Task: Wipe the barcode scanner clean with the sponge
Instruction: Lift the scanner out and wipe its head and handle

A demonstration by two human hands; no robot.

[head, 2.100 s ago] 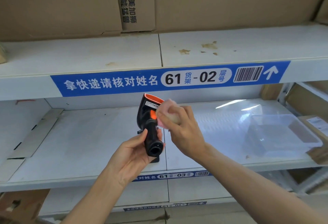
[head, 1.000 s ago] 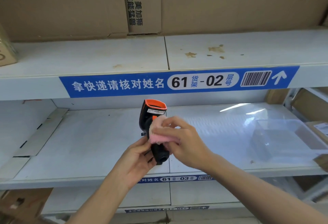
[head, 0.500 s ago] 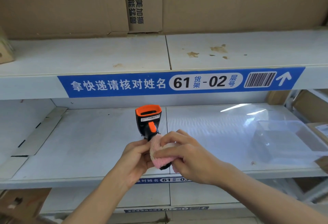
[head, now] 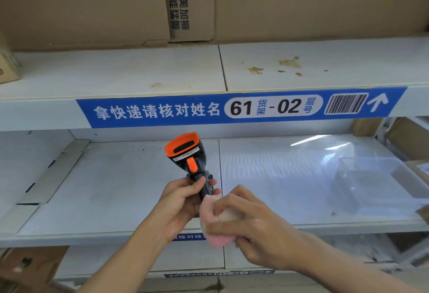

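A black barcode scanner (head: 188, 155) with an orange head rim and orange trigger is held upright in front of the middle shelf. My left hand (head: 180, 204) grips its handle from the left, thumb across the front. My right hand (head: 246, 225) pinches a pink sponge (head: 214, 222) against the bottom end of the handle, which the sponge and fingers hide. The scanner's head tilts slightly left and faces me.
White metal shelves (head: 111, 188) stand ahead, with a blue label strip (head: 232, 108) on the upper edge. A clear plastic bin (head: 376, 181) sits on the middle shelf at right. Cardboard boxes (head: 92, 4) fill the top shelf. Stains (head: 274, 67) mark the upper board.
The sponge in my right hand has slid down from the scanner's neck to the bottom of its handle. The scanner's head has turned toward me and tilted left.
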